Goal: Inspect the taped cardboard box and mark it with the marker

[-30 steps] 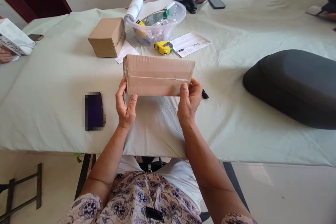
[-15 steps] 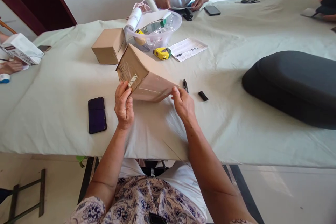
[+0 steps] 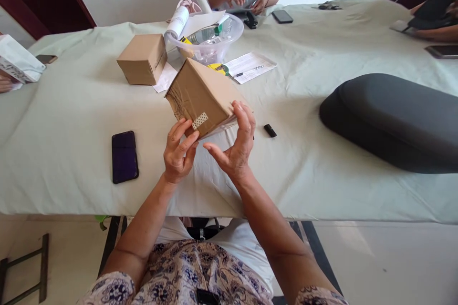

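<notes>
A brown cardboard box [image 3: 205,93] is tilted above the cloth-covered table, with clear tape and a dotted label on the end facing me. My left hand [image 3: 179,155] pinches its lower left edge beside the label. Spread wide, my right hand [image 3: 236,147] has its fingers against the box's right side, while the thumb stands apart from the cardboard. Just right of that hand lies a small black cap [image 3: 270,130]. The black marker is almost wholly hidden behind my right hand. A dark phone [image 3: 125,157] rests to the left of my hands.
Beyond the held box are another cardboard box [image 3: 139,59], a filled plastic basin [image 3: 232,40], a yellow tape measure [image 3: 219,68] and a paper with a pen [image 3: 255,66]. A large black padded object [image 3: 390,124] occupies the right. People sit around the table.
The box has turned so its labelled end faces me more. My right hand has left its far corner and spread open nearer my left hand. The marker has become hidden.
</notes>
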